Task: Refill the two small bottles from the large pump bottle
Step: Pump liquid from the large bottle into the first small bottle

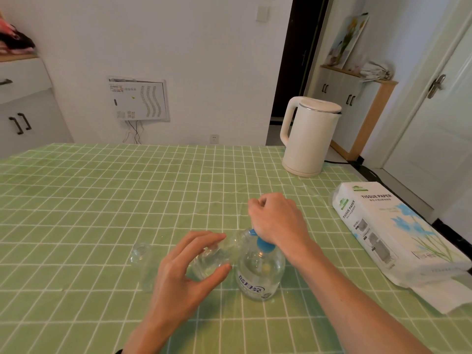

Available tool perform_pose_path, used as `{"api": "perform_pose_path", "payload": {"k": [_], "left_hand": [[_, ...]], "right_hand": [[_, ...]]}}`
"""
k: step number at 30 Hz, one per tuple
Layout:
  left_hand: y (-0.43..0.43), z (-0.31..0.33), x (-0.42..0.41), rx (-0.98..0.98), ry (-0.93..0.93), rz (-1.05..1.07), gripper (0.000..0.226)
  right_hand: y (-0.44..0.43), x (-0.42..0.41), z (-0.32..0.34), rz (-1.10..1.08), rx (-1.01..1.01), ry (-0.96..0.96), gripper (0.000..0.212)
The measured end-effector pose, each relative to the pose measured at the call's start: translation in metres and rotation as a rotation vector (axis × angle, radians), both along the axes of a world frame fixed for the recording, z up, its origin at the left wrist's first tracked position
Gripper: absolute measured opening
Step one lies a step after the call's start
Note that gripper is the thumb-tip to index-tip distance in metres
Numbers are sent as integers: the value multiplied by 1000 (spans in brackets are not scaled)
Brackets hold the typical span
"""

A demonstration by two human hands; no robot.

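Observation:
The large clear pump bottle (259,273), with a blue pump collar and a blue-lettered label, stands on the green checked tablecloth (102,200). My right hand (274,218) is curled over its pump head, which it mostly hides. My left hand (189,272) grips a small clear bottle (212,259), tilted with its mouth toward the pump. The second small clear bottle (143,264) stands upright just left of my left hand, apart from it.
A cream electric kettle (307,136) stands at the table's back right. A white pack of tissue paper (388,233) lies along the right edge. White cabinets stand at the left wall (23,118) and behind the kettle.

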State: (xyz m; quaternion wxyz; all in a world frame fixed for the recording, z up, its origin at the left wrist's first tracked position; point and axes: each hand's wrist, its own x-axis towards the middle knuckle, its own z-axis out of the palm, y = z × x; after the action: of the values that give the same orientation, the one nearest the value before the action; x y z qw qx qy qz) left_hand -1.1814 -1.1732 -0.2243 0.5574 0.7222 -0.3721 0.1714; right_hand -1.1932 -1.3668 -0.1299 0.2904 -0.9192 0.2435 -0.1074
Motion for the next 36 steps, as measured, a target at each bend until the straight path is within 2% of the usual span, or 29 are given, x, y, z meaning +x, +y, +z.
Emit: {"api": "perform_pose_path", "payload": {"k": [6, 9, 14, 24, 28, 36], "left_hand": [[0, 1, 1, -8, -10, 7, 45], [0, 1, 1, -4, -11, 9, 45], [-1, 0, 1, 12, -7, 7, 46], [1, 2, 0, 14, -5, 14, 46], [1, 2, 1, 1, -5, 15, 45], [0, 1, 0, 18, 0, 8, 46]], "right_hand": [[4, -1, 4, -21, -99, -108, 46], [2, 1, 1, -22, -44, -70, 49], [2, -1, 1, -7, -49, 16, 40], [1, 0, 12, 26, -67, -15, 43], [1, 2, 8, 30, -4, -23, 41], [1, 1, 2, 6, 13, 62, 32]]}}
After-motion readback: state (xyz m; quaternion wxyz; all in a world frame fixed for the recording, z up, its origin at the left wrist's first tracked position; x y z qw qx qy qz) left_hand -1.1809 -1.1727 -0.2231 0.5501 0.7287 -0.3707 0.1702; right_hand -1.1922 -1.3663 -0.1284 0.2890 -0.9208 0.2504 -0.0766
